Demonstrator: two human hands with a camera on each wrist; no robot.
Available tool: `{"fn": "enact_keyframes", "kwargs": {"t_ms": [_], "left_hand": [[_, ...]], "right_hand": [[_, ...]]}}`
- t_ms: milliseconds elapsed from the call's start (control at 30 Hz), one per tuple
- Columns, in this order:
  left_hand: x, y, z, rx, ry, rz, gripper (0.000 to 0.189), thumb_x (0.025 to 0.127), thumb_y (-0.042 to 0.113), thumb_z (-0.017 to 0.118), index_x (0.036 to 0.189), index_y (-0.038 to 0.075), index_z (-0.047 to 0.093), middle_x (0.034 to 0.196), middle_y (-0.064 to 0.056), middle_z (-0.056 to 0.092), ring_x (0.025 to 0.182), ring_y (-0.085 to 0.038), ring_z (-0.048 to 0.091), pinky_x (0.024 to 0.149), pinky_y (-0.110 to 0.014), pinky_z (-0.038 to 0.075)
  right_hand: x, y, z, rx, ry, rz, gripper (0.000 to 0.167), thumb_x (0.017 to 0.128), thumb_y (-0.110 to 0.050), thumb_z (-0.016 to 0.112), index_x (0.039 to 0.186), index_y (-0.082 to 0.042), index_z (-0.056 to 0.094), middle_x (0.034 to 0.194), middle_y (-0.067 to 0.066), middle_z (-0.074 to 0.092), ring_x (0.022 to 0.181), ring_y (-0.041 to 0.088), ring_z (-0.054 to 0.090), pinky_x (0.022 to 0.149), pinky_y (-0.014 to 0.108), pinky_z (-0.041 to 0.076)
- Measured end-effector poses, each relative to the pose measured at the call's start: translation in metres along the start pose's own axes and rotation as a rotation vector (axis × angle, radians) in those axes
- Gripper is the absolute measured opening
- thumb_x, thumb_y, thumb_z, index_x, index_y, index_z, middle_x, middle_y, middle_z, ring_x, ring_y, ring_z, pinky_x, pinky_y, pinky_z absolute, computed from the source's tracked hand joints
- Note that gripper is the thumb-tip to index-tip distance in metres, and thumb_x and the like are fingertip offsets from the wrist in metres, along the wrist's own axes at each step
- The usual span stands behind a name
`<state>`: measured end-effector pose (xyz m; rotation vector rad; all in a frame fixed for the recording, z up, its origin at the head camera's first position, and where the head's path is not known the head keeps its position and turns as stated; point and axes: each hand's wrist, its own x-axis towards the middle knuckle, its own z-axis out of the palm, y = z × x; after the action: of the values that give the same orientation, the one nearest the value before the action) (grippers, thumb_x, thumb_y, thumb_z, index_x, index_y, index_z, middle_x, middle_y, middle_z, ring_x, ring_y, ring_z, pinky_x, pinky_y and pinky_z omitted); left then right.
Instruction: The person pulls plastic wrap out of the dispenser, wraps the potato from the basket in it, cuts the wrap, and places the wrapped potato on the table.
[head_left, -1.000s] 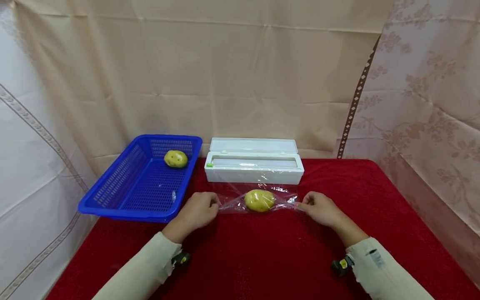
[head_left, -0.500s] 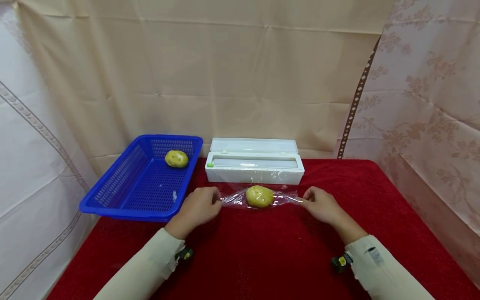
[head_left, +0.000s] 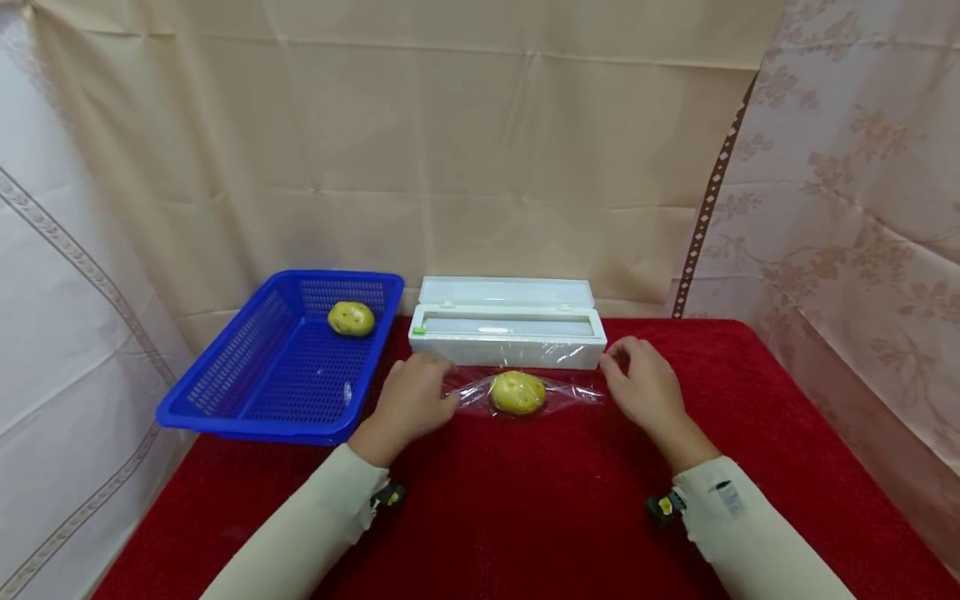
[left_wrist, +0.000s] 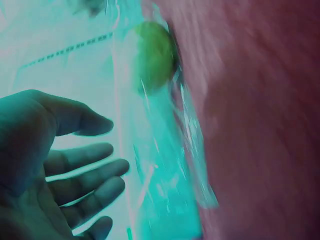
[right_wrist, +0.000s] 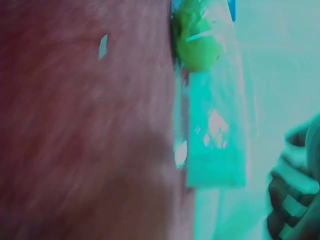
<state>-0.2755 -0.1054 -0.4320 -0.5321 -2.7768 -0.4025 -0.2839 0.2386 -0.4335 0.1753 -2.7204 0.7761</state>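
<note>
A yellow potato [head_left: 517,392] lies on the red cloth in front of the white cling film dispenser [head_left: 510,351]. Clear cling film [head_left: 562,394] covers this potato, spreads to both sides and runs back to the dispenser. My left hand [head_left: 414,398] is beside the film's left end; in the left wrist view its fingers [left_wrist: 95,170] are spread and relaxed, with nothing between them. By the dispenser's right end hovers my right hand [head_left: 645,385], its fingers loosely bent and holding nothing. In the right wrist view, those fingers [right_wrist: 295,190] are blurred and apart from the film.
On the left stands a blue plastic basket [head_left: 168,408] with another potato [head_left: 351,318] inside. The dispenser's lid [head_left: 506,291] is up, leaning toward the beige curtain [head_left: 480,167] behind. Red cloth [head_left: 510,517] covers the table.
Both hands were pinching the film's ends and shifted the film-covered potato slightly toward the dispenser. They have since let go; the right hand has risen toward the dispenser's right end, the left slightly forward.
</note>
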Motion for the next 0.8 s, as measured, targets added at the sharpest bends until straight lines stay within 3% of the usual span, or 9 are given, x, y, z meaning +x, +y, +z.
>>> {"fn": "enact_keyframes", "kwargs": {"t_ms": [67,133,233,333,500,633,800], "left_hand": [[0.008,0.011,0.004,0.010,-0.004,0.072,0.035,0.085,0.033,0.078,0.112,0.011,0.076,0.106,-0.005,0.075,0.101,-0.028,0.069,0.086,-0.049,0.051],[0.016,0.022,0.010,0.011,-0.030,0.125,0.042,0.082,0.038,0.082,0.114,0.012,0.074,0.106,-0.004,0.074,0.101,-0.026,0.067,0.088,-0.048,0.051],[0.025,0.036,0.018,0.035,-0.089,0.153,0.054,0.077,0.044,0.088,0.117,0.013,0.070,0.107,-0.002,0.072,0.100,-0.023,0.066,0.088,-0.046,0.051],[0.030,0.044,0.024,0.092,-0.132,0.148,0.059,0.073,0.045,0.091,0.116,0.013,0.067,0.108,-0.002,0.070,0.100,-0.023,0.066,0.087,-0.046,0.052],[0.029,0.048,0.030,0.154,-0.140,0.146,0.057,0.072,0.043,0.091,0.115,0.013,0.067,0.106,-0.004,0.068,0.099,-0.025,0.065,0.083,-0.046,0.050],[0.023,0.049,0.031,0.138,-0.118,0.154,0.052,0.072,0.041,0.091,0.112,0.015,0.070,0.102,-0.003,0.065,0.094,-0.023,0.063,0.080,-0.043,0.047],[0.018,0.052,0.031,0.136,-0.117,0.153,0.050,0.078,0.038,0.087,0.118,0.015,0.069,0.105,-0.002,0.063,0.095,-0.021,0.061,0.083,-0.040,0.046]], "right_hand": [[0.003,-0.015,0.005,-0.046,0.010,-0.175,0.025,0.094,-0.032,0.073,0.108,-0.012,0.068,0.108,0.009,0.066,0.101,0.030,0.062,0.089,0.050,0.050],[0.005,-0.029,0.013,-0.103,-0.045,-0.344,0.034,0.086,-0.033,0.082,0.110,-0.014,0.068,0.110,0.006,0.066,0.102,0.027,0.063,0.090,0.049,0.051],[0.007,-0.045,0.028,-0.180,-0.161,-0.478,0.054,0.078,-0.038,0.089,0.119,-0.013,0.064,0.113,0.004,0.065,0.105,0.024,0.063,0.090,0.047,0.053],[0.007,-0.053,0.041,-0.236,-0.210,-0.498,0.067,0.072,-0.039,0.094,0.123,-0.011,0.061,0.112,0.005,0.065,0.103,0.023,0.063,0.088,0.044,0.054],[0.004,-0.054,0.050,-0.280,-0.171,-0.530,0.065,0.068,-0.035,0.096,0.121,-0.012,0.065,0.112,0.004,0.065,0.106,0.025,0.063,0.090,0.046,0.053],[0.000,-0.052,0.051,-0.224,-0.173,-0.538,0.062,0.068,-0.029,0.096,0.120,-0.016,0.066,0.118,0.005,0.062,0.110,0.026,0.060,0.093,0.046,0.051],[-0.004,-0.048,0.053,-0.158,-0.179,-0.536,0.062,0.070,-0.025,0.095,0.120,-0.017,0.060,0.113,0.003,0.063,0.099,0.022,0.062,0.086,0.041,0.054]]}}
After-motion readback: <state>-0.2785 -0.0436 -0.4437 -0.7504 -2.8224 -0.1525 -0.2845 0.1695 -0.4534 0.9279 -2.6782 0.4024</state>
